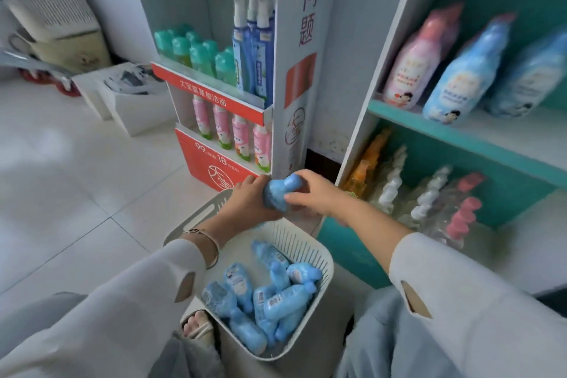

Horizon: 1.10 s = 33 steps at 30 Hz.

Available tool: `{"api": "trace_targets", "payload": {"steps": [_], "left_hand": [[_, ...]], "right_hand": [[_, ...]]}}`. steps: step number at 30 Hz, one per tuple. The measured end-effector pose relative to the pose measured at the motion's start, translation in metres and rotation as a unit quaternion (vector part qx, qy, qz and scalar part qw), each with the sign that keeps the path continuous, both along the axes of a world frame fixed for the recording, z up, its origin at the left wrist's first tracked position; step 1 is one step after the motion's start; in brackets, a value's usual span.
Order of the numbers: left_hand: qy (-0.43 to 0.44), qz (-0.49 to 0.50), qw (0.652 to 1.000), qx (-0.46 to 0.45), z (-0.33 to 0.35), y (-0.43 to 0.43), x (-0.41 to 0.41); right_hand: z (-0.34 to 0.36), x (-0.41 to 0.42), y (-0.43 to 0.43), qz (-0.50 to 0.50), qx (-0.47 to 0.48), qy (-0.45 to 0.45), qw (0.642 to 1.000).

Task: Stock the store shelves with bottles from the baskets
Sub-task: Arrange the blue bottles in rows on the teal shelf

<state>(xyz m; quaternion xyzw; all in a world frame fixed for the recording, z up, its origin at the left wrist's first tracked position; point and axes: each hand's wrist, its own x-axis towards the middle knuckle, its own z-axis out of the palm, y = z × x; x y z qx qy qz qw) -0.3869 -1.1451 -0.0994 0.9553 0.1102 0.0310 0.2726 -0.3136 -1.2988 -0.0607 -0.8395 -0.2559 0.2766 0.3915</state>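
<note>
Gripping one blue bottle (280, 193) over the basket (325, 255), left hand (245, 201) and right hand (317, 196) curl fingers (296, 197) round it; several bottles (264, 294) remain inside, teal shelf (460, 129) part-stocked.

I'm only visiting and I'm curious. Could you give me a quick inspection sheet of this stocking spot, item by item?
Surface: pale tiled floor.
Job's things: white basket holds a pile of blue bottles; one held bottle is above its far end; the teal shelf carries shelved bottles, pink and blue.
Clutter: white boxes on the floor, left of the red display stand.
Grips: left hand and right hand both hold the held bottle.
Cables: nothing seen.
Surroundings: white appliance at far left, blurred.
</note>
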Motion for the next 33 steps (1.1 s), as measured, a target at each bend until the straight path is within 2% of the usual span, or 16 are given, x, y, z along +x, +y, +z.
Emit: {"api": "trace_targets", "payload": {"steps": [3, 6, 9, 14, 17, 20, 23, 27, 33], "left_hand": [[-0.060, 0.009, 0.998, -0.034, 0.033, -0.016, 0.004], [-0.097, -0.014, 0.992, -0.076, 0.062, -0.029, 0.004], [-0.116, -0.036, 0.984, -0.128, 0.090, -0.044, 0.006], [-0.195, -0.013, 0.969, -0.149, 0.131, -0.080, 0.013], [-0.211, -0.011, 0.956, -0.205, 0.157, -0.102, 0.016], [-0.216, -0.029, 0.929, -0.300, 0.181, -0.119, 0.020], [-0.221, -0.043, 0.899, -0.376, 0.205, -0.136, 0.025], [-0.207, -0.066, 0.890, -0.401, 0.230, -0.157, 0.035], [-0.190, -0.102, 0.889, -0.404, 0.232, -0.195, 0.046]], "right_hand": [[0.032, 0.001, -0.007, -0.056, 0.034, -0.081, 0.995], [0.064, 0.002, -0.017, -0.079, 0.082, -0.070, 0.991], [0.096, 0.000, -0.027, -0.101, 0.127, -0.097, 0.982], [0.147, -0.008, -0.044, -0.198, 0.237, -0.137, 0.941], [0.165, -0.005, -0.059, -0.244, 0.269, -0.156, 0.919], [0.179, 0.000, -0.079, -0.225, 0.313, -0.121, 0.915], [0.185, 0.005, -0.102, -0.206, 0.337, -0.039, 0.918], [0.194, 0.013, -0.129, -0.176, 0.383, 0.064, 0.904], [0.194, 0.031, -0.176, -0.201, 0.396, 0.060, 0.894]]}}
